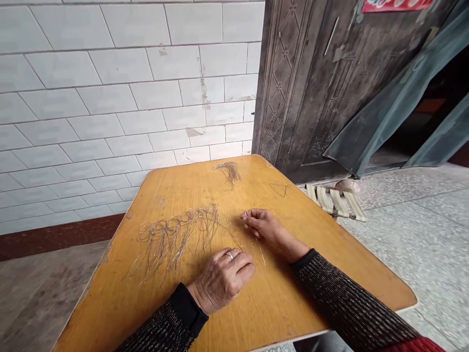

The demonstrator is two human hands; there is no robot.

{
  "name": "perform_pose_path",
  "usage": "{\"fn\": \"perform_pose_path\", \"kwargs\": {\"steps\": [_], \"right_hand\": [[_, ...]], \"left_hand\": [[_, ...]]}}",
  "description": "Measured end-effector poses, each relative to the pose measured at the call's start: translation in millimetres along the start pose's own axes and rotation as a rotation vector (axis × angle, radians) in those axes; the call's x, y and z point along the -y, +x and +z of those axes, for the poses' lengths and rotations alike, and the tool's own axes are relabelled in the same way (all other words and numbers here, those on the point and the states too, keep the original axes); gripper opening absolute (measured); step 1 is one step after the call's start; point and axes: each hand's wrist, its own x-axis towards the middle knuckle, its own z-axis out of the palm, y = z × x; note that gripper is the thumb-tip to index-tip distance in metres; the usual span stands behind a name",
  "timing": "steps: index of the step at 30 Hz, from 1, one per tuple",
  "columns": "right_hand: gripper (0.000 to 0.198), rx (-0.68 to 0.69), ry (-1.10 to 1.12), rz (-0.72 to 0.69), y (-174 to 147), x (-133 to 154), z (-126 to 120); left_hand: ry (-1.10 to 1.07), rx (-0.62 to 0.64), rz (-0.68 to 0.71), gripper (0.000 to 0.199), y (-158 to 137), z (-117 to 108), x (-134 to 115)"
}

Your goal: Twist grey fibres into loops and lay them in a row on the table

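My right hand (262,227) pinches a thin wire (262,254) between thumb and fingertips, just above the table. One shiny end of this wire trails down below the fingers. Nearer to me, my left hand (227,276), with a ring on one finger, is curled closed with its back up. A fine strand runs toward its fingers, but whatever they hold is hidden. To the left of both hands lies a row of looped thin wires (174,225), several of them, each with a coil at the top and loose tails.
The yellow wooden table (120,303) stands against a white tiled wall (135,68). A small bunch of wires (230,171) lies at its far end, and a bent wire (280,188) near the right edge. A strapped stool (335,201) sits beyond, by a dark door (315,88).
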Motion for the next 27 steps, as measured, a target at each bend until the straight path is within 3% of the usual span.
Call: {"fn": "perform_pose_path", "kwargs": {"steps": [2,7,9,14,20,27], "right_hand": [[0.026,0.040,0.114,-0.021,-3.4,3.8,-1.3],[0.029,0.117,0.229,-0.052,-14.1,12.2,6.6],[0.030,0.154,0.236,-0.049,-18.3,12.2,13.5],[0.031,0.254,0.229,-0.041,-24.9,10.7,24.7],[0.026,0.280,0.174,-0.047,-24.7,13.9,20.0],[0.026,0.265,0.097,-0.086,-25.2,19.6,15.9]], "left_hand": [[-0.167,-0.094,-0.192,0.022,-2.2,4.0,5.9],[-0.765,-0.290,-0.874,0.012,-2.2,10.9,17.7],[-0.979,-0.339,-1.008,0.017,0.5,10.2,17.5],[-1.197,-0.455,-1.032,0.019,3.2,6.7,14.8],[-1.441,-0.620,-1.069,0.024,0.9,4.4,19.2],[-1.580,-0.568,-1.018,0.028,2.5,1.1,21.3]]}}
